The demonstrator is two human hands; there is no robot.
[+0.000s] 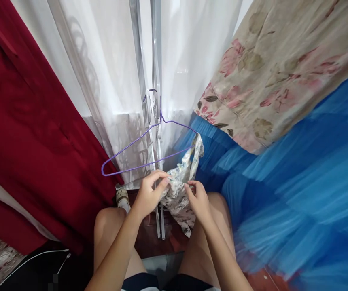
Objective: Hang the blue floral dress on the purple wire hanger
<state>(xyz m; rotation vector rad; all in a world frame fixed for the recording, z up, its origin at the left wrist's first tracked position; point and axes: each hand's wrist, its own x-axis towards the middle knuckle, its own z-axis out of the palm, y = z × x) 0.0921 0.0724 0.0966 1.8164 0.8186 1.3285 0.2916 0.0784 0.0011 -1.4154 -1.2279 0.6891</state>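
Observation:
A purple hanger [131, 142] hangs by its hook on a metal rack [156, 133] in front of me. From the hanger's right shoulder droops a small white garment [178, 202] with a floral print, one strap looped over the hanger's end. My left hand [151, 192] pinches the garment's upper edge between thumb and fingers. A short way to the right, my right hand [196, 198] pinches the same edge, so the fabric is stretched between the two. The hanger's left shoulder is bare. The garment's lower part hangs between my knees.
Red cloth [40, 121] hangs on the left and white curtains [110, 60] behind the rack. At right hang a beige floral cloth [253, 81] and blue tulle [307, 182]. A black round item [37, 270] with white edging lies at lower left.

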